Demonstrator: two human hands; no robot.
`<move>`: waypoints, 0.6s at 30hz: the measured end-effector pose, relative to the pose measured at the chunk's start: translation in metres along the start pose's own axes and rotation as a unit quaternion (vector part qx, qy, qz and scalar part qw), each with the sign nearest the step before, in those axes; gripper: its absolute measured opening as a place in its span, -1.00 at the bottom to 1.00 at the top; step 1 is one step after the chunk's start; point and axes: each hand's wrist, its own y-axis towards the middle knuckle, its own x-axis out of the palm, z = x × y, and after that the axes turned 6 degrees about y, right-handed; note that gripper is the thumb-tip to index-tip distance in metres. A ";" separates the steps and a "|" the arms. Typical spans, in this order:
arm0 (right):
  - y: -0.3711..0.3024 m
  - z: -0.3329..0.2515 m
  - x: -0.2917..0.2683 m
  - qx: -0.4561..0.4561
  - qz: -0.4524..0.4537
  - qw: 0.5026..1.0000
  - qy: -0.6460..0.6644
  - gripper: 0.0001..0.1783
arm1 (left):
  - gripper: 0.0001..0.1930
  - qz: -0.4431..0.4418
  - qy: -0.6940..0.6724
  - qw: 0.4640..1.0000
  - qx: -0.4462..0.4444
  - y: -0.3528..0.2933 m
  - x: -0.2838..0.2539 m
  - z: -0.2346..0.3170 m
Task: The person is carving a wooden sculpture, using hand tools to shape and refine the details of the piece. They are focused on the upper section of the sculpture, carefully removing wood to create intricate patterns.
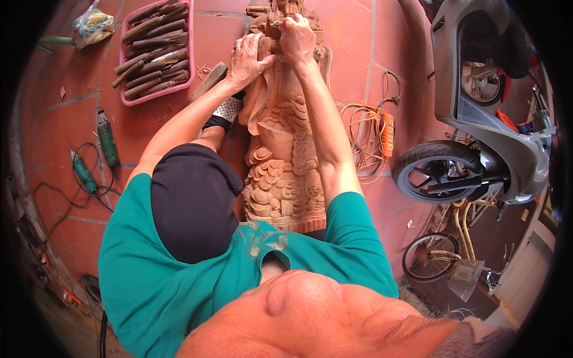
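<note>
A carved wooden statue lies lengthwise in front of me, its upper end farthest away. My left hand rests on its upper left side, fingers stretched and thumb apart. Beside it, my right hand is closed in a fist over the upper middle of the carving. Whatever sits inside that fist is hidden by my fingers. A flat piece of wood lies on the floor just left of my left wrist.
A pink tray of wooden-handled carving chisels stands at far left, near a plastic bag. Two green power tools with cords lie left. Right are an orange power strip with tangled cable, a motorbike and a bicycle.
</note>
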 end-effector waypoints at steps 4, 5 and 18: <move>-0.035 0.017 -0.025 -0.012 0.006 1.000 0.023 -0.88 | -0.20 0.006 -0.001 1.000 0.002 -0.004 -0.002 -0.003; -0.044 0.024 -0.029 -0.010 -0.003 1.000 0.025 -0.87 | -0.19 0.011 0.002 1.000 0.005 -0.004 -0.002 -0.004; -0.014 0.018 -0.008 0.056 0.059 0.994 0.071 -0.87 | -0.18 0.005 -0.005 1.000 -0.003 -0.002 0.003 -0.006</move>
